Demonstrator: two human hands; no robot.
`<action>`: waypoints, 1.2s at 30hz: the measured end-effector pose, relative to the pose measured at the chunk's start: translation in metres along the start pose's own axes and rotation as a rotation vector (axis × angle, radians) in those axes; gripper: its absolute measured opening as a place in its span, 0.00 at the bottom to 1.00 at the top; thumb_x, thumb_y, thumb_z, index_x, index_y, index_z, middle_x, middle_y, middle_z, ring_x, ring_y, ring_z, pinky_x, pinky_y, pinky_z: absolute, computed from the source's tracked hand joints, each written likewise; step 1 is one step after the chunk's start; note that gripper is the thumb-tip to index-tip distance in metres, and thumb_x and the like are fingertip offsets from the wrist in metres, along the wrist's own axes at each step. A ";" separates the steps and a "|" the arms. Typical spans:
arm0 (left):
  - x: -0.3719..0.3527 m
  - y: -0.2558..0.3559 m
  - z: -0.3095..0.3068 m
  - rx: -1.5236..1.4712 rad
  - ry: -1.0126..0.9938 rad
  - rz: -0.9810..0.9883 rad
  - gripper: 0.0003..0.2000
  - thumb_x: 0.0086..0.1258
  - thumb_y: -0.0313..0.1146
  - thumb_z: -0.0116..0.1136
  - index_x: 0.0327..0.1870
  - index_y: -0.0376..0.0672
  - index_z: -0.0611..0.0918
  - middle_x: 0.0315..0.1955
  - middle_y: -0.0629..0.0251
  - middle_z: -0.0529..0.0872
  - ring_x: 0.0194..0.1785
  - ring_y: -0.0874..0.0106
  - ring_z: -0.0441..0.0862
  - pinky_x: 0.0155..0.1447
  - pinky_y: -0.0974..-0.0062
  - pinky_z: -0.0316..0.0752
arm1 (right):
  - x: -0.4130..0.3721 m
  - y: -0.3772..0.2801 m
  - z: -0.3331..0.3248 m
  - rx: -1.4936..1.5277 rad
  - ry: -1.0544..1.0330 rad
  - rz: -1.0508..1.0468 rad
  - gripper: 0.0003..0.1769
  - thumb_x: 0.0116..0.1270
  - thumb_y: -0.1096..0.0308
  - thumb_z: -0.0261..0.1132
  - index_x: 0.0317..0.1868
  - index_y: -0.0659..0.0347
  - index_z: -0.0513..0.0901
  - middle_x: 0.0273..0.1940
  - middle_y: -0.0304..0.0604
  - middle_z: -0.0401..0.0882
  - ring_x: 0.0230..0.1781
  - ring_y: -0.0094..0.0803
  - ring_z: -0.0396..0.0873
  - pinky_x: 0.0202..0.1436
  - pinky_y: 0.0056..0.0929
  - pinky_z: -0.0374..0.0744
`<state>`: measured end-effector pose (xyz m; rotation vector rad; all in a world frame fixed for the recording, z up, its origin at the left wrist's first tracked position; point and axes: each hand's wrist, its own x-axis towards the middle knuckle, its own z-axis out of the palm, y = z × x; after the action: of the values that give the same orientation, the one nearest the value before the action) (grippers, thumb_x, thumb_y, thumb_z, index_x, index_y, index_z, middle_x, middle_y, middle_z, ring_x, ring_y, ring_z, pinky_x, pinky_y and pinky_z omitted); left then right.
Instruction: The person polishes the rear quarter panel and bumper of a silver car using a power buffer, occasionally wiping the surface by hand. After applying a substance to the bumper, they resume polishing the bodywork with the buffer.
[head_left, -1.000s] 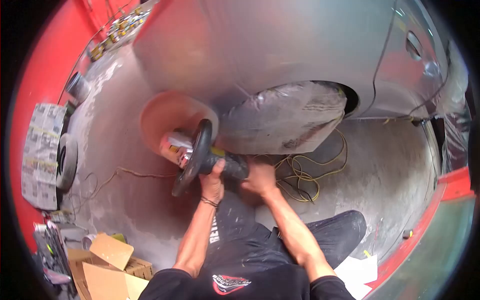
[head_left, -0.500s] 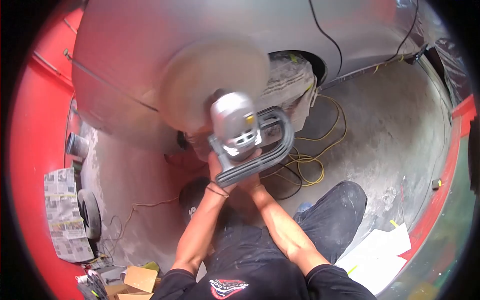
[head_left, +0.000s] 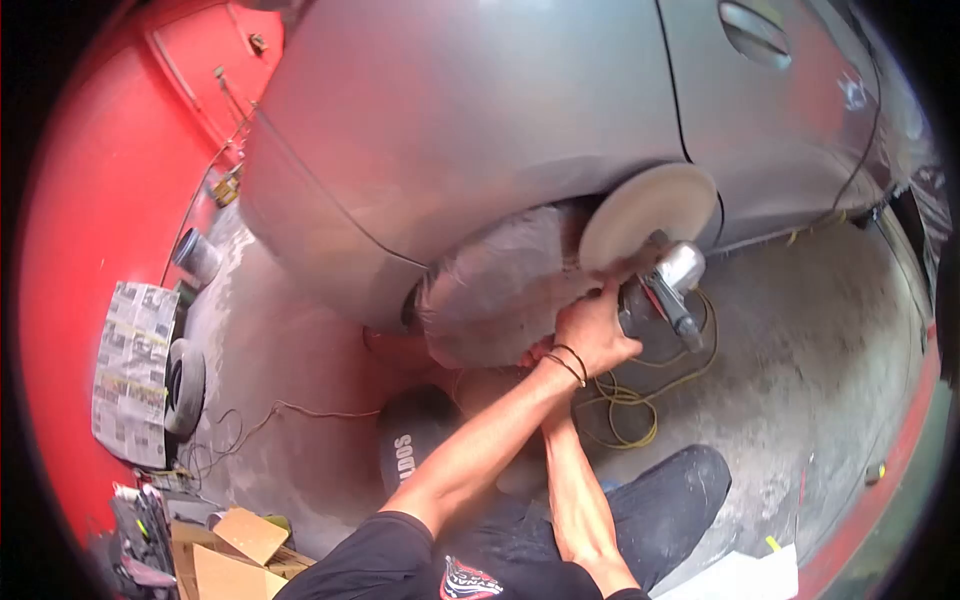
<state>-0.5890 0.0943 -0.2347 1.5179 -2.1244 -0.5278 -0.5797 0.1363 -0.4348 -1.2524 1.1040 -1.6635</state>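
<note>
Near masked wheel [head_left: 495, 290], polisher [head_left: 681, 264] slants up-right from nearer left hand [head_left: 596, 330], clasped round body; right hand [head_left: 537, 352] mostly hidden, grip unclear.

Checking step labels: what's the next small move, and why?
Probably ease the polisher up and left toward the car panel: the left forearm crosses over the right forearm, likely an awkward reach, and the pad partly overlaps the covered wheel in this view.

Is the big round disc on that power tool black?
No, the disc on the power tool is a pale beige-grey.
</note>
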 end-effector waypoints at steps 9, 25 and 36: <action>-0.047 -0.055 -0.093 -0.063 0.543 0.502 0.36 0.65 0.43 0.82 0.71 0.38 0.79 0.49 0.54 0.95 0.54 0.57 0.94 0.61 0.58 0.88 | 0.020 -0.118 0.027 -0.139 -0.034 -0.203 0.18 0.70 0.65 0.81 0.55 0.61 0.88 0.46 0.46 0.95 0.48 0.43 0.95 0.54 0.39 0.90; 0.011 0.054 -0.210 -0.984 0.651 0.601 0.21 0.68 0.32 0.82 0.57 0.37 0.85 0.47 0.67 0.88 0.48 0.73 0.84 0.56 0.68 0.82 | 0.103 -0.308 -0.001 -0.346 -0.117 0.054 0.18 0.63 0.69 0.84 0.48 0.69 0.89 0.42 0.47 0.95 0.44 0.36 0.92 0.50 0.39 0.88; 0.030 0.016 -0.230 -1.224 0.406 0.586 0.28 0.61 0.36 0.86 0.59 0.38 0.83 0.46 0.67 0.89 0.49 0.74 0.87 0.57 0.69 0.85 | 0.101 -0.303 0.057 -0.120 -0.037 -0.041 0.05 0.72 0.73 0.75 0.38 0.63 0.87 0.29 0.34 0.85 0.27 0.24 0.82 0.32 0.28 0.78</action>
<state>-0.4762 0.0622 -0.0335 0.2577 -1.3104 -0.9289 -0.5692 0.1336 -0.1103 -1.3849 1.1773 -1.6180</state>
